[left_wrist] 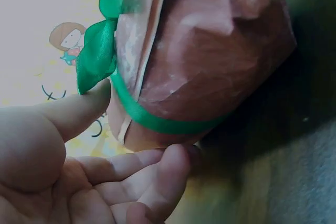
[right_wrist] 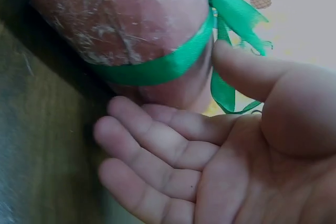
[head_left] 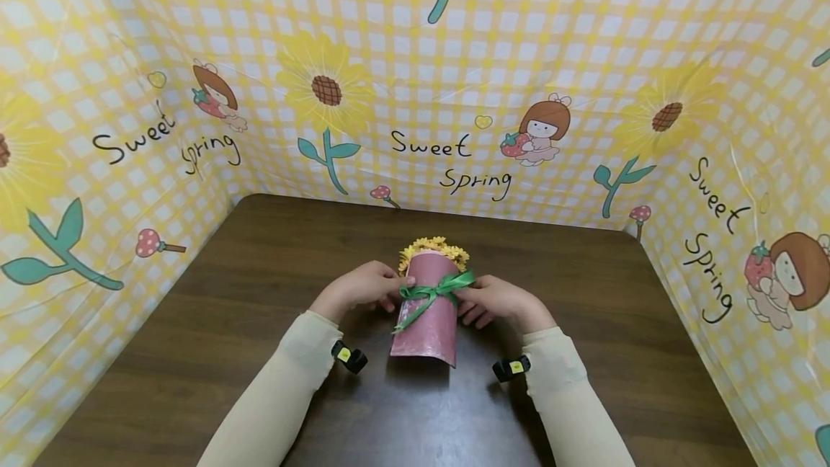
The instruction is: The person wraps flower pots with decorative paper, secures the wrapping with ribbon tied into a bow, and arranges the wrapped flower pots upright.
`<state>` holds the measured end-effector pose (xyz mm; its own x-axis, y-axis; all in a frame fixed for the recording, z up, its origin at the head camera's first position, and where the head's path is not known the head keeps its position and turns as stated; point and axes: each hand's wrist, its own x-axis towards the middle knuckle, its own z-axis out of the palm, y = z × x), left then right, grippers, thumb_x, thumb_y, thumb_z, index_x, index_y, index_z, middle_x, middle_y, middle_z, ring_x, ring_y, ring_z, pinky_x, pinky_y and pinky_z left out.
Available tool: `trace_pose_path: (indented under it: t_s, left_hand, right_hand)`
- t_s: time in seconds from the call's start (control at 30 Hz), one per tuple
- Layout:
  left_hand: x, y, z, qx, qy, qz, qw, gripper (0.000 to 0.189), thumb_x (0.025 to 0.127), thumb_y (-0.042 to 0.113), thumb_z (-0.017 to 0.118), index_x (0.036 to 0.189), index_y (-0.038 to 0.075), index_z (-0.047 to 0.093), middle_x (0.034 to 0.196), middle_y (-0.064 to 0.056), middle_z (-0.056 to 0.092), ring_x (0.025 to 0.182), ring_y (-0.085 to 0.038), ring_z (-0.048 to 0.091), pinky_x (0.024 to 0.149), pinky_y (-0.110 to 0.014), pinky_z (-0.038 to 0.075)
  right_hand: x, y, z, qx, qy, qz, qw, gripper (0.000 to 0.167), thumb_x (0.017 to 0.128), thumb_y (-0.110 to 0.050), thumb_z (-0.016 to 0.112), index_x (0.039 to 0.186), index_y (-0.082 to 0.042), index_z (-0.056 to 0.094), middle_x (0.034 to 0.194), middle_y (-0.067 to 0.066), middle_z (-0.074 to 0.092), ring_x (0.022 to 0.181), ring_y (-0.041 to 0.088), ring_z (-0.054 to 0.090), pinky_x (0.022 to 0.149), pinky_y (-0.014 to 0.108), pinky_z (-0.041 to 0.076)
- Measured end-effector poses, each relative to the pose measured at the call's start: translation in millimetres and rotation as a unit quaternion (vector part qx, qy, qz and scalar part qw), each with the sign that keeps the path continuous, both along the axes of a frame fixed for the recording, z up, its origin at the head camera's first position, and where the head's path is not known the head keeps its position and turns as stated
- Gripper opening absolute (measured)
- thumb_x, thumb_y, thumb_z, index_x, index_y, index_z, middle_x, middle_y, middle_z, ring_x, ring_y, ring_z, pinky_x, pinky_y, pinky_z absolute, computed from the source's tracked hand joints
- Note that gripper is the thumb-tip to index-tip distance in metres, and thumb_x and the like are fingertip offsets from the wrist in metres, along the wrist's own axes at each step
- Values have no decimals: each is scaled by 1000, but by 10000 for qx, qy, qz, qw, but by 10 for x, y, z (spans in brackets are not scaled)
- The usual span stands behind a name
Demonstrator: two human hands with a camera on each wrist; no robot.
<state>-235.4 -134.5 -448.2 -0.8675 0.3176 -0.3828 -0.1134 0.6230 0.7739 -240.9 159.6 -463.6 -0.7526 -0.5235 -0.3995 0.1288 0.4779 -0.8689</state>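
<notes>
A bouquet in pink wrapping paper (head_left: pixel 424 337) lies on the brown table, its yellow flowers (head_left: pixel 436 244) pointing away from me. A green ribbon (head_left: pixel 446 287) circles the wrap and is tied in a bow at the front. My left hand (head_left: pixel 363 290) holds the left side, with the thumb near the bow and the index finger under the wrap. On the other side, my right hand (head_left: pixel 498 301) pinches the edge beside the ribbon between thumb and index finger. The other fingers of the right hand (right_wrist: pixel 205 156) hang loosely bent beneath. Creased paper (left_wrist: pixel 210 51) fills much of the left wrist view.
The dark wooden table (head_left: pixel 259 251) is enclosed on the back and both sides by a yellow checked cloth (head_left: pixel 415 92) printed with sunflowers and lettering. Each wrist carries a small black camera, one on the left (head_left: pixel 349 357) and one on the right (head_left: pixel 511 368).
</notes>
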Motion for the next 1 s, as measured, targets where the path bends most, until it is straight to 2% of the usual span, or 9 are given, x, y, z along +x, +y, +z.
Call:
trace_pose_path:
  t_s: [0.2, 0.43, 0.83, 1.0]
  left_hand:
    - [-8, 23, -64, 218, -257, -252, 9991, 45, 99, 54, 61, 86, 12, 71, 85, -9, 73, 73, -22, 70, 56, -31, 49]
    - [-18, 5, -92, 430, -368, -290, 9980, 44, 99, 53, 62, 82, 13, 69, 84, -9, 73, 74, -23, 70, 60, -34, 53]
    - [-27, 34, -120, 684, -435, -17, 9967, 41, 99, 47, 65, 85, 9, 72, 81, -7, 70, 69, -20, 67, 62, -36, 58]
    - [-18, 56, -87, 843, -371, 110, 9957, 39, 99, 43, 66, 92, 6, 74, 83, -6, 69, 71, -19, 67, 65, -36, 59]
  right_hand:
    - [14, -56, -72, -442, -562, -61, 9974, 37, 105, -30, 56, 108, 5, 65, 99, 21, 75, 89, 32, 75, 76, 45, 61]
    - [1, -90, -100, -543, -703, -185, 9959, 37, 106, -30, 55, 111, 6, 65, 97, 19, 76, 85, 28, 75, 75, 44, 61]
    - [8, -106, -116, -676, -841, -193, 9940, 35, 106, -29, 56, 105, 5, 63, 91, 18, 75, 82, 30, 75, 77, 49, 62]
    - [38, -122, -33, -726, -760, -271, 9941, 36, 105, -27, 58, 105, 8, 63, 88, 20, 74, 77, 29, 75, 76, 50, 62]
